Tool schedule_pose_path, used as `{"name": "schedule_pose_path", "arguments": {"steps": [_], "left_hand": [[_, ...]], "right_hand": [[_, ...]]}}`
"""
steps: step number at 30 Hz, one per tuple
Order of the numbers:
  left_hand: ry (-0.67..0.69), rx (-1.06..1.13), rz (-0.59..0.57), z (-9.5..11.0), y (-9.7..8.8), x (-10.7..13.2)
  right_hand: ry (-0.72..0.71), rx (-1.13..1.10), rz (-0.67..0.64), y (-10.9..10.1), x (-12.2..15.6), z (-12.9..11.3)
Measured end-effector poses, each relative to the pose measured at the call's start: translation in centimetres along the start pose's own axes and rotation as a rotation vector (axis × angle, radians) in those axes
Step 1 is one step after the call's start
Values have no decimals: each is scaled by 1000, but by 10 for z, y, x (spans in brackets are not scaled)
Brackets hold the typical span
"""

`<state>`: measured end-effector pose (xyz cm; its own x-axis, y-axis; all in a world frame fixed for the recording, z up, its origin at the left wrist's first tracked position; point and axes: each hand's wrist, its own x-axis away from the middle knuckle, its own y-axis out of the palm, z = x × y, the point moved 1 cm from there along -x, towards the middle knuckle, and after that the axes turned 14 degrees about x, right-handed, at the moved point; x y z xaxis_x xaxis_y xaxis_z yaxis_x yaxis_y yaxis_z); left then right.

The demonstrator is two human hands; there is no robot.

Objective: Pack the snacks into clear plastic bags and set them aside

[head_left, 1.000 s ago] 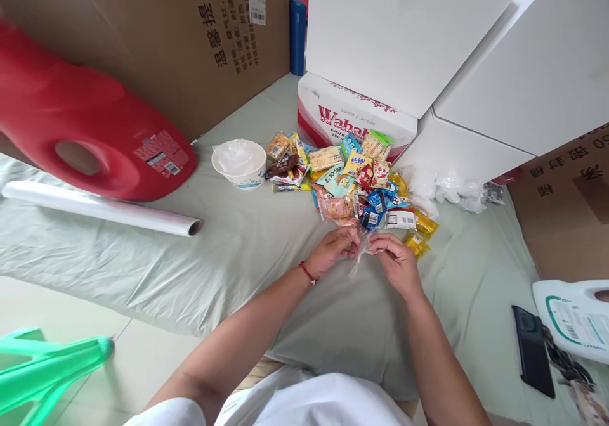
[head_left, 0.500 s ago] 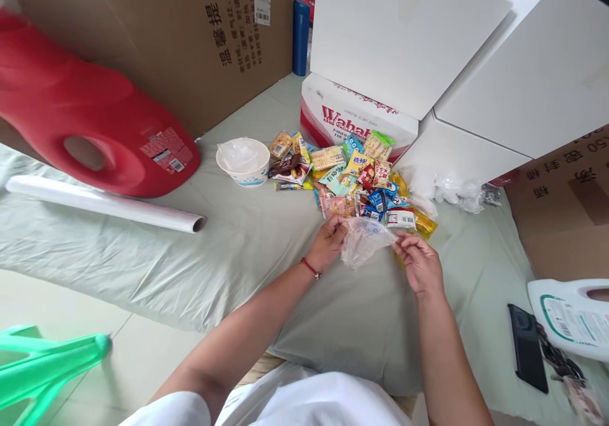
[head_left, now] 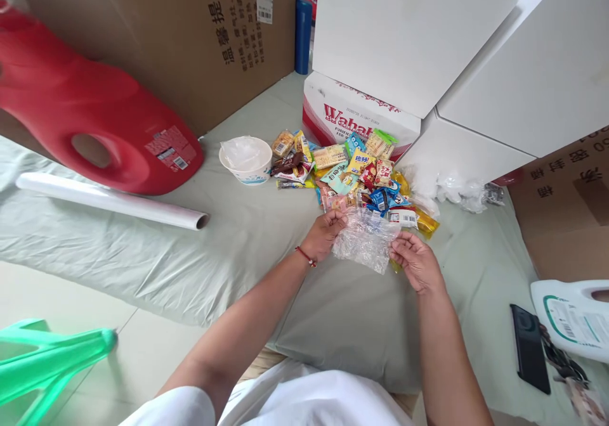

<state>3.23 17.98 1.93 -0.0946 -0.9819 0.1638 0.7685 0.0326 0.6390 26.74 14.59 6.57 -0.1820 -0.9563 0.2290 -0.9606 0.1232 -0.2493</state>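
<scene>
Between my two hands I hold a crinkled clear plastic bag (head_left: pixel 365 243), spread open just above the pale green cloth (head_left: pixel 247 248). My left hand (head_left: pixel 326 234) pinches its left edge; a red cord circles that wrist. My right hand (head_left: pixel 415 262) grips the bag's right edge. Just beyond the bag lies a heap of small wrapped snacks (head_left: pixel 354 172) in several colours. Left of the heap stands a white paper bowl (head_left: pixel 246 161) with clear plastic in it.
A red jug (head_left: pixel 95 128) lies on its side at the left, with a white roll (head_left: pixel 109 201) in front. Cardboard boxes (head_left: pixel 190 33), a Wahaha carton (head_left: pixel 356 118) and white boxes (head_left: pixel 409 33) line the back. A black phone (head_left: pixel 530 348) and white jug (head_left: pixel 573 318) lie right; green stool (head_left: pixel 47 362) bottom left.
The bag was a tight bunch pinched between both hands; my hands have moved apart and pulled it out into a wide open sheet.
</scene>
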Motion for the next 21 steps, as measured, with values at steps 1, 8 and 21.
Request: {"name": "schedule_pose_path", "arguments": {"steps": [1, 8, 21], "left_hand": [[6, 8, 7, -1, 0, 0], [18, 59, 44, -7, 8, 8], [-26, 52, 39, -4, 16, 28]], "right_hand": [[-52, 109, 74, -6, 1, -3], [-724, 701, 150, 53, 54, -20], [-156, 62, -64, 90, 34, 18]]}}
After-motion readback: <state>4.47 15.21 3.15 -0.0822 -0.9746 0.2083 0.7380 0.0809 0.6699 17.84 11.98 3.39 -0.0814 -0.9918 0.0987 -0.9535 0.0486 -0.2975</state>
